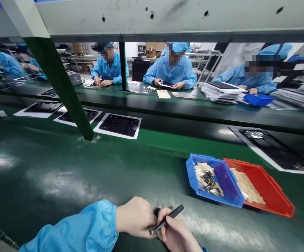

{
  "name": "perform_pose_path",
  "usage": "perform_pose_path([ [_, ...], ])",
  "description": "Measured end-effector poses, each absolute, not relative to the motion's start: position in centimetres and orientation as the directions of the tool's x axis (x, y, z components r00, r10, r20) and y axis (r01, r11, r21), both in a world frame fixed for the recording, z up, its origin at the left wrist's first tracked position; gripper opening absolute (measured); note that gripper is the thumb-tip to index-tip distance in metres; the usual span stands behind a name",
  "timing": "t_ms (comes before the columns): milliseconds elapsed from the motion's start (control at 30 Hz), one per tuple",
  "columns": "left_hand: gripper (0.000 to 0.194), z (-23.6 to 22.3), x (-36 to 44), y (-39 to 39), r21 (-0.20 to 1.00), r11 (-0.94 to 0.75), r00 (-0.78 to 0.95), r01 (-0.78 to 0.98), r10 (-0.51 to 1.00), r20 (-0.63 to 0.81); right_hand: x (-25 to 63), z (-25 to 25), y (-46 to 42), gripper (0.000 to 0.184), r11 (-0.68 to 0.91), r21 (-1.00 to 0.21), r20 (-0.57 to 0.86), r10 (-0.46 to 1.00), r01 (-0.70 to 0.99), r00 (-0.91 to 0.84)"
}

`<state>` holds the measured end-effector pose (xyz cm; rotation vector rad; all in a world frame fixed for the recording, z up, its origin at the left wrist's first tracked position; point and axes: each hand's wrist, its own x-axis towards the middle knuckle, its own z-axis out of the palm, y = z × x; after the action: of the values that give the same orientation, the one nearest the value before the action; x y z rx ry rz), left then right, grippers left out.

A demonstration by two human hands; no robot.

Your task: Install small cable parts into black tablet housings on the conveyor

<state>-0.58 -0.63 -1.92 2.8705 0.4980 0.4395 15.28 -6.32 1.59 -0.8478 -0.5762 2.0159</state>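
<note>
My right hand (179, 232) comes in from the bottom edge and grips a slim black tool, which looks like tweezers (175, 212), between thumb and fingers. Its rounded dark end points up and right, and its shiny end lies close to my left hand (135, 217). My left hand, in a blue sleeve, is closed with its back towards me. Its fingertips meet the fingers of my right hand, and whatever they pinch is hidden. Both hands are low over the green bench (89, 175).
Right of my hands stand a blue bin (229, 182) with small black and tan pieces and a red bin (278, 196) with tan pieces. Black panels (119, 125) lie on white sheets along the line. A green post (62, 87) rises at left. Co-workers (171, 70) sit opposite.
</note>
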Motion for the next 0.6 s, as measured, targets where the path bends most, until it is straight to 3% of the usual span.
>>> perform_pose_path([
  [600,0.031,-2.3,-0.5,-0.7,0.241,-0.917,0.883,0.318,0.379,0.277,15.9,0.6,-6.2,0.025,-0.547,-0.666,-0.349,0.829,-0.508,-0.436],
])
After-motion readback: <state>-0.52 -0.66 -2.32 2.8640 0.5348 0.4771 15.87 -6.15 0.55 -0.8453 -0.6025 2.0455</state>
